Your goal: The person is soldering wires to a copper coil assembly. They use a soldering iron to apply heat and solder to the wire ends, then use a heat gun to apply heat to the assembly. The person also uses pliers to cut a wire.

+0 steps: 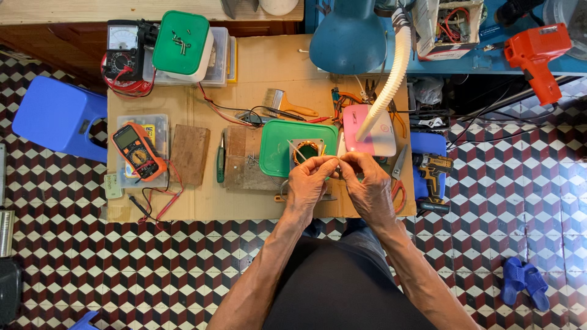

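Observation:
My left hand (pixel 307 181) and my right hand (pixel 365 183) meet above the front of the cardboard-topped table (pixel 202 201), fingertips pinched together on a thin pale wire or sleeve (pixel 335 161). Just beyond them lies a small motor stator with copper windings (pixel 307 150) in a square metal frame, resting on a green plastic lid (pixel 275 150). Thin wire ends stick up from the stator toward my fingers.
An orange multimeter (pixel 139 151) lies on a clear parts box at left; an analogue meter (pixel 122 52) and a green-lidded tub (pixel 181 44) at back left. A paintbrush (pixel 287 104), pliers, a pink-based lamp (pixel 370 131), cordless drill (pixel 433 174), blue stool (pixel 58 116).

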